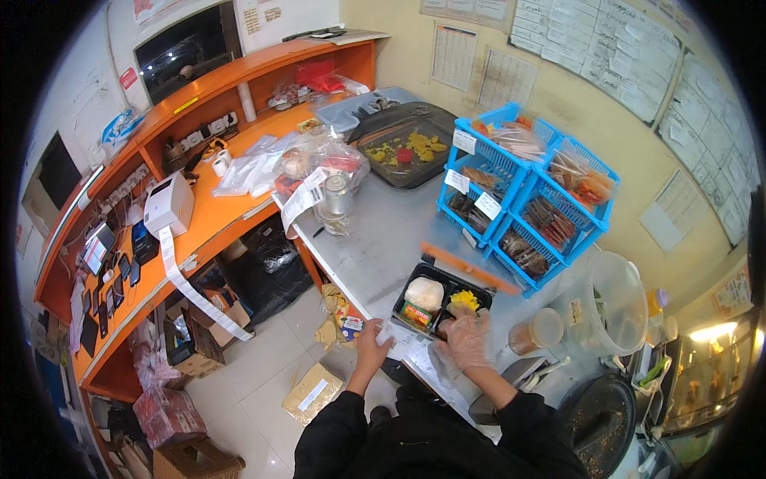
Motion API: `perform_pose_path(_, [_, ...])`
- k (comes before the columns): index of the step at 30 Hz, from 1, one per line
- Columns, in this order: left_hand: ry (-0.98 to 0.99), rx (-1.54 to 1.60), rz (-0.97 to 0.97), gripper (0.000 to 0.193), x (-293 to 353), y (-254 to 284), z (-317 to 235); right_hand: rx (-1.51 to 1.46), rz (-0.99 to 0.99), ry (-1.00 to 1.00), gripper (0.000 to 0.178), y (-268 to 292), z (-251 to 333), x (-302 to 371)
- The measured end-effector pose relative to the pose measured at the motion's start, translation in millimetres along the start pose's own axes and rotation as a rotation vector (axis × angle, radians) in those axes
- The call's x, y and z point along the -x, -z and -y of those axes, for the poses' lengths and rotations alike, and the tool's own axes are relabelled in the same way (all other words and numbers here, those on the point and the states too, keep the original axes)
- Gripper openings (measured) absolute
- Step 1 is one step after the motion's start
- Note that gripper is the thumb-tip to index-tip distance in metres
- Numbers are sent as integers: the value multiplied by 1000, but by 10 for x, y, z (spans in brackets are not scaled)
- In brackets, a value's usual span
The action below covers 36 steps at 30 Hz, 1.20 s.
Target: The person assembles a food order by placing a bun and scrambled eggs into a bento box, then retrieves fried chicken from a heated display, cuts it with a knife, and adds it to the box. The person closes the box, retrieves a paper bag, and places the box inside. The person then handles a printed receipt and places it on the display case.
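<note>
Head view, looking down from above the worker. A black compartmented meal tray [441, 299] sits at the near edge of the stainless tabletop [383, 239], just in front of the person. It looks already filled: a white block of rice in one compartment, a yellow crumbly portion in another, something red and green in a small front cell. No lid is on it, so closing and labelling appear to be what is left, as far as I can judge.

Left hand [372, 337], bare, fingers pinched shut on a small white paper slip [393, 331] right at the tray's near corner. Right hand [467, 339] wears a thin clear plastic glove, crinkled and glossy; it rests with fingers loosely spread, holding nothing that I can see, touching or just above the tray's near-right edge.

Materials around it: the tabletop is brushed metal, dull grey, with scuffs. Behind the tray stand blue plastic lattice baskets [523, 199], stacked and tilted, holding bagged dark and orange foods. A dark rectangular pan [404, 148] farther back holds yellow pieces and one red item. A clear round tub [614, 303] stands to the right, and a small lidded cup of brown sauce [536, 331] lies near the right hand. To the left, an orange laminate counter [215, 215] carries a white label printer [168, 203] trailing a long paper strip.
</note>
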<state>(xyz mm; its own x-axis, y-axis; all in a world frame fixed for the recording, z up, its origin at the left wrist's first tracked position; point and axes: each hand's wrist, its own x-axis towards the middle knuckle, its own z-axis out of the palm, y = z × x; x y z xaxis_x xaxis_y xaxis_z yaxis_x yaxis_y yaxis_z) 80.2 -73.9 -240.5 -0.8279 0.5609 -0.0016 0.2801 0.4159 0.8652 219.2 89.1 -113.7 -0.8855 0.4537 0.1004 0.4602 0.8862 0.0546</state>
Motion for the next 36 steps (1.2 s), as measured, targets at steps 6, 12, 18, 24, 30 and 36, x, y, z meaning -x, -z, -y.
perform_pose_path(6, [-529, -196, -279, 58, -247, 386, -1195, -355, -197, -205, 47, 650, -947, 304])
perform_pose_path(12, [-888, -408, -114, 60, -695, 72, -2274, -1, 424, -459, 79, 445, -1678, 277])
perform_pose_path(18, [-854, -514, 203, 43, -749, -244, -1871, -251, 140, -549, 93, 621, -1590, 389])
perform_pose_path(24, [-613, -458, 340, 69, 314, -388, -952, -437, -315, -258, 85, 1531, -1271, 321])
perform_pose_path(30, [-527, -268, 202, 65, 344, -356, -899, -38, 161, -64, 79, 1026, -185, -434])
perform_pose_path(36, [-384, -207, -103, 50, 683, 94, -735, 89, 16, 75, 92, 876, -280, -526])
